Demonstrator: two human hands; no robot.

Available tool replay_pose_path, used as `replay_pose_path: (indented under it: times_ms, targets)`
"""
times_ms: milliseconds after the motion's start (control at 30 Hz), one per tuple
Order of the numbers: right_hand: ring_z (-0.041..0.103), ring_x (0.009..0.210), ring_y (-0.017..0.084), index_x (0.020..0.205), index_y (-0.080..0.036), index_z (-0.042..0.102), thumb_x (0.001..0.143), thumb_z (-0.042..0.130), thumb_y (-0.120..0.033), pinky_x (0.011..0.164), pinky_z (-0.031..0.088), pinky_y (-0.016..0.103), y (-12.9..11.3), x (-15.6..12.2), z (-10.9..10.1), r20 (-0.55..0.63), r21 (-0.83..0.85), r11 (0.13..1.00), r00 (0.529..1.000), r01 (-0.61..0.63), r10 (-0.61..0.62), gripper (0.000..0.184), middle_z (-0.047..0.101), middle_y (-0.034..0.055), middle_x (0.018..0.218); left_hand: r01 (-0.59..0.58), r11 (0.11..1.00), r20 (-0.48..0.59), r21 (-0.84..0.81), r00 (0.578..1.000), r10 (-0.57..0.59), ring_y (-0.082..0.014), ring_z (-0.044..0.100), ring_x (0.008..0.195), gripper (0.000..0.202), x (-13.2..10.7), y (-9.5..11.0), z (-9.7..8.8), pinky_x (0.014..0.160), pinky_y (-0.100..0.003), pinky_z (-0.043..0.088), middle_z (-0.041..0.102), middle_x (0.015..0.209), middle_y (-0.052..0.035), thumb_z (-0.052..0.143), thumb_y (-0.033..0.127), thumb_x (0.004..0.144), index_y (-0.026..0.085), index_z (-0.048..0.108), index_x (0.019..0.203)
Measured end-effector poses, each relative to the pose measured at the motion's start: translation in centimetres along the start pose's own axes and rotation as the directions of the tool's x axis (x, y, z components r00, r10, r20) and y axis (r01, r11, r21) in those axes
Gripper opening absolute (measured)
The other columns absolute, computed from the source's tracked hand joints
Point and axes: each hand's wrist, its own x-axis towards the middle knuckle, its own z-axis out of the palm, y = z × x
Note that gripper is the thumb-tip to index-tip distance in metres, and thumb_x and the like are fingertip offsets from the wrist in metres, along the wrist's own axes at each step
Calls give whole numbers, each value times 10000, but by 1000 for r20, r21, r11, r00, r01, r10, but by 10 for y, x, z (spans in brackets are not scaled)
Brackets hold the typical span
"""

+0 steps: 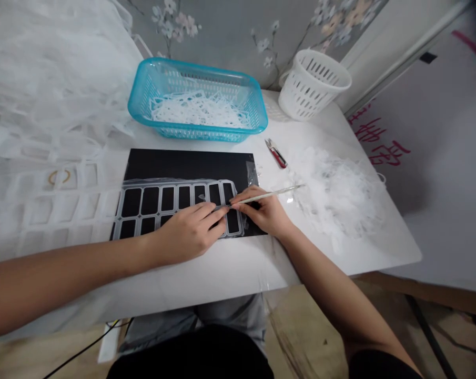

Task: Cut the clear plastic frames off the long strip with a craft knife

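One white grid sheet [174, 183] under the flat, open left hand [190, 231], thin stick [270, 196] tight in the right hand [263, 211] just beside.

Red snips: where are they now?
Head view, right of centre: the red snips lie on the table between the blue basket and the white scrap pile.

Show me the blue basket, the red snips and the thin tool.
blue basket [198, 132], head view, front wall.
red snips [277, 157], head view, handles.
thin tool [279, 192], head view, bare shaft.
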Motion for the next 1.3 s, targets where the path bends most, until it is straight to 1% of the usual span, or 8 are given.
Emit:
replay_pose_path:
  times_ms: [100, 267, 400, 500, 600, 733, 900, 1300]
  targets:
    - [673, 974, 194, 948, -231, 759, 924, 654, -288, 882, 577, 375, 1, -1, 1, -8, -51, 996, 998, 67, -68, 122, 743, 65, 992, -12, 1000, -11, -16, 1000, 12, -267, 638, 1047, 199, 1, -1, 0, 920, -402, 559, 681, 1212, -153, 573, 124, 897, 84, 685, 1057]
    - [635, 958, 195, 1037, -250, 738, 968, 571, -244, 835, 581, 370, 4, -5, 1, 56, -211, 948, 971, 239, -232, 181, 733, 54, 959, 27, 997, -12, -67, 1000, -28, -263, 631, 1043, 175, 3, -1, 1, 899, -395, 563, 680, 1207, -147, 575, 138, 894, 97, 685, 1024]
    - [622, 993, 204, 1078, -261, 723, 970, 554, -210, 849, 575, 379, 6, -6, 0, 112, -239, 922, 952, 304, -285, 206, 752, 41, 1009, 45, 996, -8, -74, 999, -46, -269, 630, 1076, 177, 0, 1, 2, 886, -386, 573, 680, 1220, -137, 562, 147, 909, 105, 688, 1027]
    - [634, 971, 195, 1013, -254, 736, 954, 590, -222, 820, 585, 358, 3, -7, 3, 34, -180, 950, 967, 255, -253, 161, 756, 41, 981, 20, 1000, -12, 3, 1000, -20, -279, 627, 1127, 230, -5, 4, 3, 897, -376, 576, 679, 1233, -152, 548, 130, 923, 76, 680, 1103]
    - [663, 952, 196, 975, -237, 746, 929, 645, -269, 834, 587, 367, -4, -7, 9, -65, -120, 986, 990, 120, -128, 115, 747, 56, 956, 8, 999, -31, 44, 999, -7, -278, 630, 1156, 260, -8, 5, 3, 945, -373, 567, 688, 1213, -165, 551, 132, 933, 52, 672, 1149]
    - [686, 905, 202, 922, -229, 749, 906, 680, -306, 815, 584, 375, -11, -5, 16, -136, -45, 999, 991, -17, 11, 105, 742, 60, 916, 8, 1000, -61, 21, 998, -6, -276, 646, 1150, 257, -8, 5, 5, 965, -380, 566, 697, 1190, -180, 555, 131, 932, 42, 682, 1137]
    - [690, 898, 204, 898, -228, 752, 900, 684, -324, 813, 581, 378, -11, -3, 19, -134, -18, 999, 990, -48, 45, 118, 742, 58, 910, 29, 999, -77, -33, 997, -31, -276, 646, 1157, 256, -7, 5, 7, 974, -389, 564, 696, 1189, -197, 541, 112, 930, 31, 687, 1124]
    - [686, 923, 206, 907, -226, 764, 903, 680, -319, 804, 585, 363, -12, -5, 19, -133, -28, 997, 988, -78, 74, 126, 749, 57, 918, 36, 999, -89, -19, 995, -37, -261, 661, 1118, 241, -5, 3, 2, 912, -363, 583, 711, 1162, -170, 522, 119, 939, 49, 697, 1089]
